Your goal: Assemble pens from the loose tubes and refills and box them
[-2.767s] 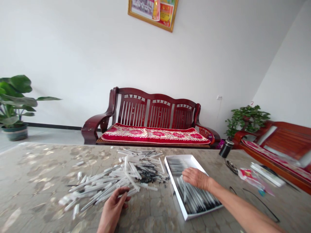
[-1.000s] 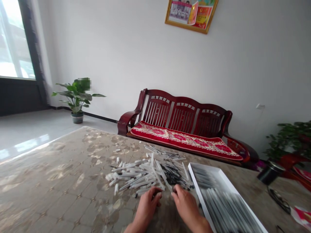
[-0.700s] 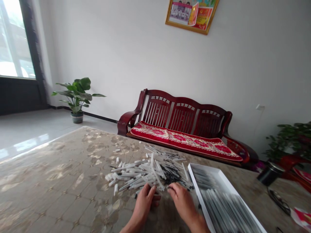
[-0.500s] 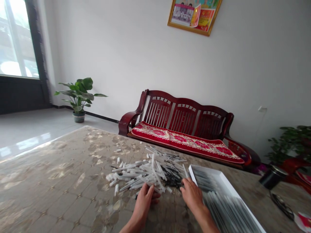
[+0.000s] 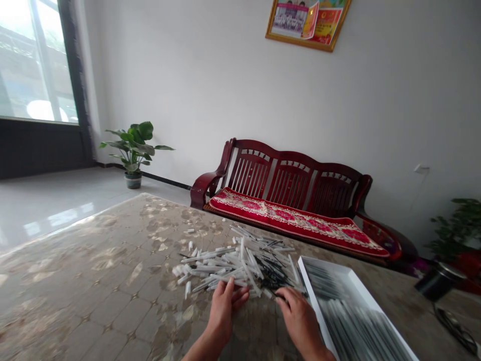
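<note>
A heap of white pen barrels and caps (image 5: 229,260) lies on the patterned table (image 5: 93,281), with small black pen parts (image 5: 272,276) at its right side. My left hand (image 5: 223,308) rests flat at the heap's near edge, fingers stretched over the white barrels. My right hand (image 5: 298,318) is beside it with fingers curled at the black parts; what they pinch is hidden. A white box (image 5: 370,306) of assembled pens stands just right of my right hand.
A black cylinder (image 5: 438,282) and black-framed glasses (image 5: 456,326) lie at the table's right end. Behind the table stands a dark red wooden bench (image 5: 293,200) with a red cushion. Potted plants stand at the far left (image 5: 133,150) and far right (image 5: 460,225).
My right hand has left the white box and come to the near edge of the heap next to my left hand. The view has swung left and now drifts slightly right.
</note>
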The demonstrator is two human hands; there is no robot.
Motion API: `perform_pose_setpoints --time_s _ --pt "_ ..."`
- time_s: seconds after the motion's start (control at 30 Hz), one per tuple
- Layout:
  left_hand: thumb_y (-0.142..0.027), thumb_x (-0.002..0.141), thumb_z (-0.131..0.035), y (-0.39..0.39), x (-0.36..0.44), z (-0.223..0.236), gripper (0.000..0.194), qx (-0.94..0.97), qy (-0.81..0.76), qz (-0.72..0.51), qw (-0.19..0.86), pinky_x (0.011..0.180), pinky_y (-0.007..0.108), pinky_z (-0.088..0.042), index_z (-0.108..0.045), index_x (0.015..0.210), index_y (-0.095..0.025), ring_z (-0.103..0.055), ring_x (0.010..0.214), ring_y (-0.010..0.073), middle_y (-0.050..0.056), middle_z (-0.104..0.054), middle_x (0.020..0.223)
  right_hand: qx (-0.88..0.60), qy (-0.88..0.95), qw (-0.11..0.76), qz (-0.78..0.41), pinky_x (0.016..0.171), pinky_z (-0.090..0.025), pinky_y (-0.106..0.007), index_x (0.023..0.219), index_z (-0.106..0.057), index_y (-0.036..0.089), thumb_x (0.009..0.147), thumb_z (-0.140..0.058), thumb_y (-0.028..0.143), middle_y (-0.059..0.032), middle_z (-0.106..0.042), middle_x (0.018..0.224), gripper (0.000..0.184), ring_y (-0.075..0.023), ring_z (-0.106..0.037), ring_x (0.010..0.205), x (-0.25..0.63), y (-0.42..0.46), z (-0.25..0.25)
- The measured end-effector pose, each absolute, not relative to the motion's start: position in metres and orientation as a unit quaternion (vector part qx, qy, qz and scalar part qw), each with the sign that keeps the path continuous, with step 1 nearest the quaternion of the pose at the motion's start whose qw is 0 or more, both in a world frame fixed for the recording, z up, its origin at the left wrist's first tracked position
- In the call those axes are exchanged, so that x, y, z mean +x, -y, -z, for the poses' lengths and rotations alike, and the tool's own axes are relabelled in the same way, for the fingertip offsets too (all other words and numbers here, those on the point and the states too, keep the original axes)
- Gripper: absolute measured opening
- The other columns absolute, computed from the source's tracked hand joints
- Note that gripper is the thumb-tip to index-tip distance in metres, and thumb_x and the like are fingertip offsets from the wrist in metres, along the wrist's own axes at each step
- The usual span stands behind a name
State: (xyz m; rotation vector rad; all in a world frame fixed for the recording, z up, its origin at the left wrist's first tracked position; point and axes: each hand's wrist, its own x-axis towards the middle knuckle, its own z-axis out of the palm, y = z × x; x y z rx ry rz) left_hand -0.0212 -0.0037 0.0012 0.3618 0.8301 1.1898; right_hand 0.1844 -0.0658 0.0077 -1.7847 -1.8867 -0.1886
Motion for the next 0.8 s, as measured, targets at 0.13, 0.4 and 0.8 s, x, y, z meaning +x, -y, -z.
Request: perform_pose_setpoints --time_s 0.13,0.4,0.8 --pt "-0.030 0.080 -0.074 0.003 -0.022 -0.002 0.029 0.148 -0.373 -0.549 0.733 0.071 0.032 -0.063 -0.047 0.074 -0.021 -0.075 0.074 0.0206 0.002 -0.067 0.073 -0.644 0.713 0.273 0.052 0.070 -0.052 -0.029 0.091 -0.067 0.028 0.093 -0.049 0.022 -0.0038 -0.071 0.087 0.019 -0.0215 -0.069 0.083 0.176 0.071 0.004" --pt "-0.038 0.078 -0.075 0.006 -0.022 -0.003 0.029 0.176 -0.355 -0.547 0.737 0.073 0.033 -0.063 -0.053 0.081 -0.019 -0.075 0.076 0.0214 0.004 -0.072 0.082 -0.662 0.705 0.248 0.062 0.072 -0.050 -0.030 0.091 -0.069 0.029 0.092 -0.052 0.018 -0.0036 -0.070 0.088 0.020 -0.0219 -0.068 0.085 0.170 0.073 -0.001" --pt "-0.037 0.076 -0.076 0.005 -0.021 0.000 0.030 0.169 -0.361 -0.552 0.732 0.073 0.032 -0.062 -0.051 0.079 -0.020 -0.075 0.076 0.0207 0.003 -0.070 0.077 -0.660 0.703 0.255 0.074 0.074 -0.050 -0.030 0.089 -0.070 0.027 0.089 -0.056 0.014 -0.0030 -0.070 0.086 0.019 -0.0219 -0.068 0.084 0.166 0.078 -0.007"
